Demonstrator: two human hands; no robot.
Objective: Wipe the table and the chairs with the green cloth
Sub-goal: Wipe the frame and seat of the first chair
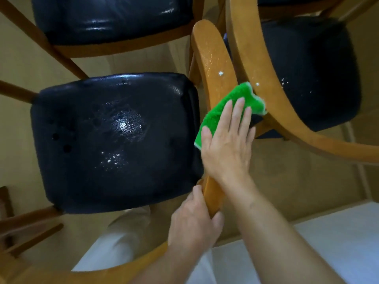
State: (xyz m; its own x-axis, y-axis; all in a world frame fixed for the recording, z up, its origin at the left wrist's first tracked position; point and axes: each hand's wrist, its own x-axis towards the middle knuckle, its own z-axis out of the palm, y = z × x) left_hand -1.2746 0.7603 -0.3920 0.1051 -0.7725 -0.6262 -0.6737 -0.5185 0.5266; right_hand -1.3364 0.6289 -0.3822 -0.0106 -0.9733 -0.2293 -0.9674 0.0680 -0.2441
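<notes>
A fluffy green cloth (229, 108) lies on the curved wooden backrest (213, 56) of the nearest chair, whose glossy black seat (114, 140) is to the left. My right hand (227, 144) presses flat on the cloth with the fingers spread. My left hand (194, 220) grips the lower end of the same backrest rail. Wet streaks and small white specks show on the rail above the cloth. A second chair's wooden rail (264, 85) touches the cloth's far edge.
A second black-seated chair (313, 72) stands at the right, and a third (110, 19) at the top left. Beige floor (287, 181) lies below. A pale surface (338, 242) sits at the bottom right. My white trousers (114, 242) show at the bottom.
</notes>
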